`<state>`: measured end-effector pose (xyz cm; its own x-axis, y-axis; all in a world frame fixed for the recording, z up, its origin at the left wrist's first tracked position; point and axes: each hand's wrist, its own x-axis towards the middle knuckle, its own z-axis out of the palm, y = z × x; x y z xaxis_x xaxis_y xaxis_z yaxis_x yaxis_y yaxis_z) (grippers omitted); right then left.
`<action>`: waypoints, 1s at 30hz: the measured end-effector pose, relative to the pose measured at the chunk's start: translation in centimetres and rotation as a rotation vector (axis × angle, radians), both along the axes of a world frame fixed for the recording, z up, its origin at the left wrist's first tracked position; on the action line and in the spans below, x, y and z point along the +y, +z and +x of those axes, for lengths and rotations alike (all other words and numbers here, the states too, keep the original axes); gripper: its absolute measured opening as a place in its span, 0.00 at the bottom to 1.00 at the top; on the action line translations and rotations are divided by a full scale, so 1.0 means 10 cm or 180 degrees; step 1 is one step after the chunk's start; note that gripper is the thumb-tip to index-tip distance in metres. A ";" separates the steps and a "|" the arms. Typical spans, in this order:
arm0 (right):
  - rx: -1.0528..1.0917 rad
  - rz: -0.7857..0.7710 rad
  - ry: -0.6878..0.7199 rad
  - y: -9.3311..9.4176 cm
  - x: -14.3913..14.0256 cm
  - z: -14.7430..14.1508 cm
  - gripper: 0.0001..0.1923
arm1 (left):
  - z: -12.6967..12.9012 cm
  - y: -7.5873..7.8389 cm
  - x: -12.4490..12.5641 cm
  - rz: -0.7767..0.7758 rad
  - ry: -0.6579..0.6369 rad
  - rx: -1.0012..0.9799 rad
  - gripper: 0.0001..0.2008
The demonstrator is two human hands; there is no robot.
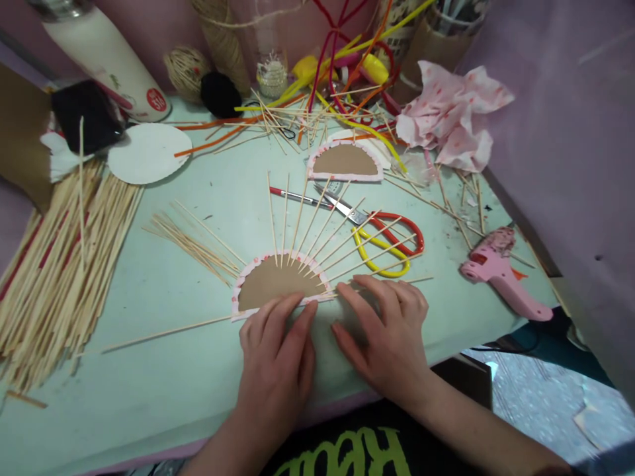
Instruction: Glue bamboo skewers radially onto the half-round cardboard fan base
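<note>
A half-round cardboard piece (278,284) with a pink-and-white wrapped rim lies flat in front of me. Thin wooden sticks (317,225) fan out from its top and right edge, and one more stick (169,334) points left from its lower left corner. My left hand (280,350) rests with fingertips on the straight lower edge, fingers stretched and not gripping. My right hand (384,330) is spread beside the right corner, its fingertips near the lowest sticks. Whether it touches them I cannot tell. Scissors (381,241) with red and yellow handles lie beneath the fanned sticks, with a pen (297,196) beside them.
A large pile of sticks (59,264) covers the left side, with a smaller bunch (193,248) nearer. A second half-round piece (347,162) lies behind. A pink glue gun (506,274) sits right. White bottle (109,59), crumpled pink paper (451,116) and yarn balls (221,94) line the back.
</note>
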<state>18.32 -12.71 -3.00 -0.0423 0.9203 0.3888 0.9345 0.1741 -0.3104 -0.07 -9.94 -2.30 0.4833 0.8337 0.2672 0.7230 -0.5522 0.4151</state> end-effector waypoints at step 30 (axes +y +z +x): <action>0.0337 0.0132 0.0024 -0.01 -0.02 0.02 0.14 | -0.05 -0.01 -0.01 -0.0221 -0.0075 -0.0506 0.18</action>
<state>18.49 -12.87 -3.12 -0.0057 0.9032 0.4292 0.8955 0.1956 -0.3998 -0.61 -9.99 -2.42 0.4592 0.8417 0.2840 0.6323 -0.5343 0.5610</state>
